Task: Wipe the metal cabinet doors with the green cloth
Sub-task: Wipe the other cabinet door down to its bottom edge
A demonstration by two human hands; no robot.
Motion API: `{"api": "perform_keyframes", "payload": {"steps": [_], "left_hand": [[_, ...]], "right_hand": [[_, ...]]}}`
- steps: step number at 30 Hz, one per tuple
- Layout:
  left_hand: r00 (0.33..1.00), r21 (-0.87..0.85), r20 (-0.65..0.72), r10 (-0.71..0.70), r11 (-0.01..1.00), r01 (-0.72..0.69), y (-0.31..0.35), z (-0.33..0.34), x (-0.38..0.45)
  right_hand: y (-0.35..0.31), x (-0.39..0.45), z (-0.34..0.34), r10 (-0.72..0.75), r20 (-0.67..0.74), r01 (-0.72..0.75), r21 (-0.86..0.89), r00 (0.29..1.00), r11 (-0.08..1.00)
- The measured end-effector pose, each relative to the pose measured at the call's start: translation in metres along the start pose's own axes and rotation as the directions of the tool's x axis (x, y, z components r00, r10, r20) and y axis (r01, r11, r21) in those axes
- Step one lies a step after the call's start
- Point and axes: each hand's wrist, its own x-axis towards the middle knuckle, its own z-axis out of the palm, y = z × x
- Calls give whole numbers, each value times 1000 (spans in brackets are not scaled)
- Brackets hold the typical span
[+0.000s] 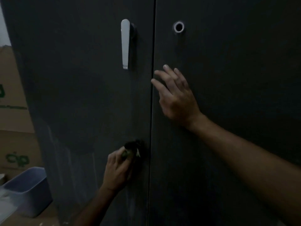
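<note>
Already bunched in the curled fingers of the left hand [116, 168], the soft, light green cloth [130, 151] presses low on the left cabinet door [81, 95], while the right hand [175, 95], fingers spread, steadies the stiff right door [236, 70].

Two bare forearms, no sleeves, no gloves; left hand [116, 170], right hand [175, 95] without rings, watch.

Handle [125, 44] juts from left door [81, 95]; right door [236, 62] flat. Bin [27, 190], boxes [14, 128] crowd lower left.
</note>
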Motion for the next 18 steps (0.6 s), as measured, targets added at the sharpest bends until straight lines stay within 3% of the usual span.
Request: {"api": "perform_keyframes", "payload": {"steps": [1, 3, 4, 5, 7, 9, 10, 12, 14, 16, 17, 18], "left_hand": [[987, -4, -69, -148, 989, 148, 7, 2, 15], [854, -100, -179, -489, 872, 478, 26, 12, 50], [806, -142, -204, -556, 831, 537, 35, 16, 62], [824, -144, -211, -526, 850, 506, 45, 20, 64], [965, -58, -140, -222, 975, 216, 50, 33, 29], [1000, -48, -1, 13, 999, -13, 27, 33, -19], [998, -38, 60, 10, 999, -8, 11, 28, -39], [979, -54, 85, -183, 981, 188, -23, 15, -57], [887, 39, -49, -459, 886, 461, -53, 8, -43], [697, -1, -248, -673, 719, 695, -67, 2, -1], [630, -42, -299, -717, 669, 742, -65, 1, 19], [637, -57, -311, -705, 683, 728, -55, -1, 33]], "right_hand": [[-14, -10, 3, -31, 3, 31, 40, 1000, 999], [-46, -38, 13, -65, 35, 61, 109, 997, 992], [-59, -52, 19, -50, 47, 43, 138, 998, 989], [-69, -65, 25, -17, 52, 8, 163, 998, 987], [-77, -86, 38, 50, 58, -60, 188, 997, 980], [-79, -94, 46, 67, 58, -76, 167, 996, 983], [-79, -96, 49, 68, 53, -75, 152, 996, 985], [-81, -95, 54, 76, 31, -79, 118, 997, 990], [-83, -95, 56, 82, 6, -82, 100, 997, 992], [-83, -96, 58, 84, -2, -84, 91, 996, 992], [-83, -97, 58, 87, -5, -86, 89, 996, 992], [-83, -97, 59, 90, -10, -89, 91, 996, 992]]}}
